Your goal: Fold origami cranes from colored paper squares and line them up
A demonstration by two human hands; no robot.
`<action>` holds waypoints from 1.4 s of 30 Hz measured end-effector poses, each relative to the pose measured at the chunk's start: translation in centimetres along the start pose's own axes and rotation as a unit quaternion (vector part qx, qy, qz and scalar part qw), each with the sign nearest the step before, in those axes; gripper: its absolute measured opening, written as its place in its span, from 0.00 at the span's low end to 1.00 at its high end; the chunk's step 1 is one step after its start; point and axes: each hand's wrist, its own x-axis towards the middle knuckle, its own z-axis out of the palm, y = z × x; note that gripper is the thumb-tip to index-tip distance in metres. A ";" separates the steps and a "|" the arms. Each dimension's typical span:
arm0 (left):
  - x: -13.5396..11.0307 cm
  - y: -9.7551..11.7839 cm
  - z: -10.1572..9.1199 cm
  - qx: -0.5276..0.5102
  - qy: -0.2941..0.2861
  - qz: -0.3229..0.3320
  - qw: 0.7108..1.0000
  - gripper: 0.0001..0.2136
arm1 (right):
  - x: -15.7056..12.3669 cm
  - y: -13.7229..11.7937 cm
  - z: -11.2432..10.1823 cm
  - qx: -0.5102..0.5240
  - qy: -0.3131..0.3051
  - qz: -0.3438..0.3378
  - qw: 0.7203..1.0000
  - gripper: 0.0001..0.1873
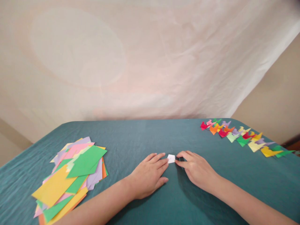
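A small piece of white folded paper (171, 158) with slanted edges lies on the dark green tablecloth, between my two hands. My left hand (151, 175) rests flat on the cloth with fingers stretched out, its fingertips touching the paper's left edge. On the opposite side, my right hand (195, 168) is bent, its thumb and forefinger closed at the right edge of the paper. How firmly those fingertips grip it is too small to make out.
A loose pile of coloured paper sheets (56, 187) lies at the left. Along the right side stand several folded paper birds (255, 145) in rows. The green cloth (140, 134) covers the table, and a pale sheet (140, 62) hangs behind it.
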 end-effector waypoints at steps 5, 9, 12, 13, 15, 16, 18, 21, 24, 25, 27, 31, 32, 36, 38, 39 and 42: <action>0.0 0.1 0.1 0.000 -0.003 0.001 1.000 0.22 | 0.1 -0.6 0.1 0.012 0.019 0.011 1.000 0.18; 0.1 0.1 0.1 -0.002 -0.007 -0.001 1.000 0.22 | 0.3 -1.0 0.7 0.019 0.066 0.013 0.998 0.16; 0.1 0.1 0.1 -0.005 -0.004 -0.002 1.000 0.22 | 0.4 -1.2 1.2 0.010 0.063 -0.007 0.998 0.17; 0.1 0.2 0.1 -0.005 -0.003 -0.001 1.000 0.22 | 0.4 -1.2 1.4 0.007 0.059 -0.011 0.998 0.17; 0.2 0.3 0.1 -0.007 0.001 -0.002 1.000 0.22 | 0.5 -1.1 1.7 0.002 0.053 -0.015 0.998 0.17; 0.2 0.3 0.0 -0.007 0.003 -0.003 1.000 0.21 | 0.5 -1.1 1.8 0.000 0.050 -0.017 0.999 0.17; 0.2 0.4 -0.1 -0.006 0.011 -0.007 1.000 0.20 | 0.5 -1.1 2.0 -0.001 0.047 -0.020 0.999 0.17; 0.2 0.5 -0.1 0.004 0.025 -0.016 1.000 0.18 | 0.7 -1.0 2.1 0.000 0.043 -0.022 0.999 0.16; 0.2 0.5 -0.1 0.013 0.034 -0.023 0.999 0.17 | 0.8 -1.0 2.0 0.001 0.037 -0.022 0.999 0.16; 0.2 0.5 -0.1 0.014 0.037 -0.025 0.999 0.17 | 0.9 -0.9 2.0 0.002 0.037 -0.023 0.999 0.16; 0.2 0.5 -0.1 0.015 0.040 -0.026 0.999 0.16 | 0.9 -0.9 1.9 0.005 0.036 -0.023 0.999 0.16; 0.1 0.3 -0.2 0.010 0.045 -0.017 0.999 0.14 | 0.9 -0.8 1.8 0.009 0.039 -0.025 0.999 0.15; 0.0 0.2 -0.1 0.007 0.048 -0.013 0.999 0.14 | 1.0 -0.8 1.8 0.011 0.039 -0.026 0.999 0.15; -0.4 -1.0 0.1 -0.019 0.056 0.022 0.998 0.11 | 1.0 -0.8 2.0 0.016 0.037 -0.025 0.999 0.14; -0.5 -1.6 0.2 -0.039 0.061 0.036 0.997 0.11 | 1.0 -0.8 2.1 0.016 0.034 -0.026 0.999 0.13; -0.5 -1.8 0.2 -0.049 0.067 0.036 0.996 0.11 | 1.0 -0.8 2.1 0.016 0.031 -0.027 0.999 0.13; -0.3 -1.8 0.3 -0.067 0.088 0.017 0.994 0.13 | 1.0 -0.8 2.0 0.019 0.025 -0.021 0.999 0.13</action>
